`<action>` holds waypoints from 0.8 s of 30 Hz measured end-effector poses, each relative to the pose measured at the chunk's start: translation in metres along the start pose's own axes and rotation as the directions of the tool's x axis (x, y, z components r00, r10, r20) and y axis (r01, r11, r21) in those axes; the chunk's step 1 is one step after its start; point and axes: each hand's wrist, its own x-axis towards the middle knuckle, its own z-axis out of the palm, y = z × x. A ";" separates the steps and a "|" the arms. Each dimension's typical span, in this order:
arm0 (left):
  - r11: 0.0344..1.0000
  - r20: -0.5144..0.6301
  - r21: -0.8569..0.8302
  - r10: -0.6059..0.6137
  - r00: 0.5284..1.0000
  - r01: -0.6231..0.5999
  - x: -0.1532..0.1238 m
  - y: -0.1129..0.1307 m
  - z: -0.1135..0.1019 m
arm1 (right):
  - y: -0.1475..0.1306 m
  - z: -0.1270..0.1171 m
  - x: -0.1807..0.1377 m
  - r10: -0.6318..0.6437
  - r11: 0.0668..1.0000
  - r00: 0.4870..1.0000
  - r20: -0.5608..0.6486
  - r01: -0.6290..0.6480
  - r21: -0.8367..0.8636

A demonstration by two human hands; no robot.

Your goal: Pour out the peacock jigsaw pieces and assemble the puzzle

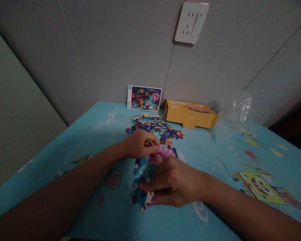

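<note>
A partly joined jigsaw puzzle (pixel 143 174) in teal, purple and pink lies on the blue tablecloth in front of me. My left hand (pixel 141 144) is curled closed at its upper edge, fingertips pressed near the pink part; whatever they pinch is hidden. Lower down, my right hand (pixel 177 182) covers the puzzle's right side. Its thumb and fingers close on a puzzle piece (pixel 150 196) with a white and purple face, at the lower right edge. Just beyond my left hand is a heap of loose puzzle pieces (pixel 150 124), several overlapping.
A picture card (pixel 144 98) leans against the grey wall behind the heap. To its right lies a yellow box (pixel 190 113), then a crumpled clear plastic bag (pixel 237 115). The tablecloth (pixel 90 187) has printed cartoon figures. A socket (pixel 191 22) is on the wall.
</note>
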 end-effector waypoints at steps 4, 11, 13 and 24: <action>1.000 0.009 -0.012 -0.011 1.000 0.011 0.000 0.000 0.000 | -0.001 -0.002 -0.001 0.014 0.999 0.999 0.038 -0.016 0.037; 1.000 0.012 -0.004 -0.020 1.000 0.020 0.000 0.001 0.000 | -0.005 -0.001 0.003 -0.038 0.998 0.999 -0.020 0.039 0.056; 1.000 0.004 0.011 -0.018 1.000 0.018 0.000 0.001 0.000 | -0.006 -0.003 0.003 -0.061 0.998 0.984 -0.168 0.062 -0.001; 0.998 -0.038 -0.016 -0.063 0.997 0.062 0.001 -0.005 0.006 | 0.069 -0.076 -0.051 0.466 0.518 0.576 -0.672 -0.793 -0.320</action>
